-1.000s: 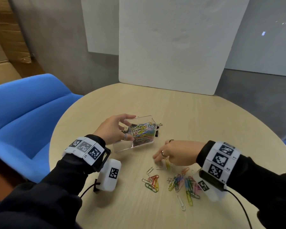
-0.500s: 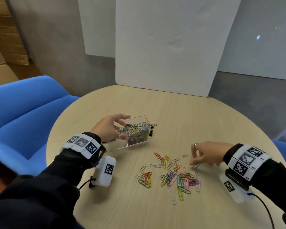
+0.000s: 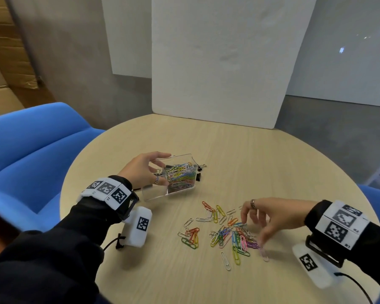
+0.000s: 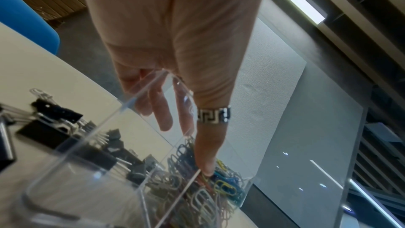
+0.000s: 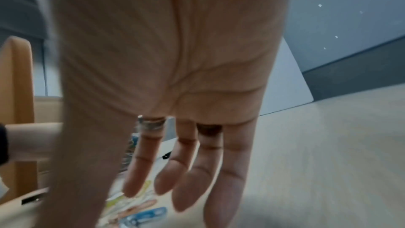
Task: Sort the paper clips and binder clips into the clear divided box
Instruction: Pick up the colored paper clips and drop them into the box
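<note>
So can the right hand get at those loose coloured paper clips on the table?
Probably yes. The right hand hangs open just above the loose paper clips, fingers pointing down, with nothing between them. The left hand is off holding the clear box.

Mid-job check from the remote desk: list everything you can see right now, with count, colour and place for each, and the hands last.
clear divided box: one, transparent, left-centre of the table, tilted up in the left hand's grip.
paper clips in the box: many, mixed colours, in one compartment.
loose paper clips: many, mixed colours and silver, scattered on the table in front of the box.
binder clips: several, black with silver handles, on the table behind the box; exact count unclear.
table: one, round, light wood.
white board: one, standing at the table's far edge.
blue seat: one, left of the table.
left hand: grips the box.
right hand: fingers spread above the loose clips, holding nothing visible.
</note>
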A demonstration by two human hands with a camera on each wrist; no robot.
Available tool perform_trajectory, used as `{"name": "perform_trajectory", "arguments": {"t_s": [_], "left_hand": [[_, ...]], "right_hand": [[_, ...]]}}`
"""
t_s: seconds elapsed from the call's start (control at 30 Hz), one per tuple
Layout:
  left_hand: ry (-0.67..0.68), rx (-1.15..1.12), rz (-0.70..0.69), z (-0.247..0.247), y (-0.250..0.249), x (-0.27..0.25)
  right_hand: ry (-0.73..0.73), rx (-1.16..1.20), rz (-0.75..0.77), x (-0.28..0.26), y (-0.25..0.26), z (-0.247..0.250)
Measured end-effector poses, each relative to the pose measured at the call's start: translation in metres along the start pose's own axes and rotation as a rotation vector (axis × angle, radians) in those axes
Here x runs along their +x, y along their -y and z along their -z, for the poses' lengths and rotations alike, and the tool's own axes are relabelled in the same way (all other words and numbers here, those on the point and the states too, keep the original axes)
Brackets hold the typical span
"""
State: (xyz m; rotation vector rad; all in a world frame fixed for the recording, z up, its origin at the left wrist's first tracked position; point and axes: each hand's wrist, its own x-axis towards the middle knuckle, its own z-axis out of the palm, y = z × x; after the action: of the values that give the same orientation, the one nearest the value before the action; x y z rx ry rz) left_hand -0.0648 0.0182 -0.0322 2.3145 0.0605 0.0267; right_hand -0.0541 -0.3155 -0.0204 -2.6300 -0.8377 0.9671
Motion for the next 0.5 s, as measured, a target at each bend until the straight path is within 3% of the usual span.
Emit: {"name": "perform_trajectory", "arguments": {"t_s": [0.07, 0.33, 0.5], "left_hand": [[0.002, 0.001, -0.003, 0.0, 0.0, 0.0], [0.002, -0.012, -0.002, 0.0, 0.0, 0.0], [0.005, -0.016, -0.003, 0.001, 0.001, 0.0]], "right_hand": [[0.03, -0.038, 0.005, 0.0, -0.002, -0.004], [-0.128, -0.092, 0.121, 0.028, 0.015, -0.011], [-0.109, -0.101, 0.268, 0.029, 0.02, -0.017]]}}
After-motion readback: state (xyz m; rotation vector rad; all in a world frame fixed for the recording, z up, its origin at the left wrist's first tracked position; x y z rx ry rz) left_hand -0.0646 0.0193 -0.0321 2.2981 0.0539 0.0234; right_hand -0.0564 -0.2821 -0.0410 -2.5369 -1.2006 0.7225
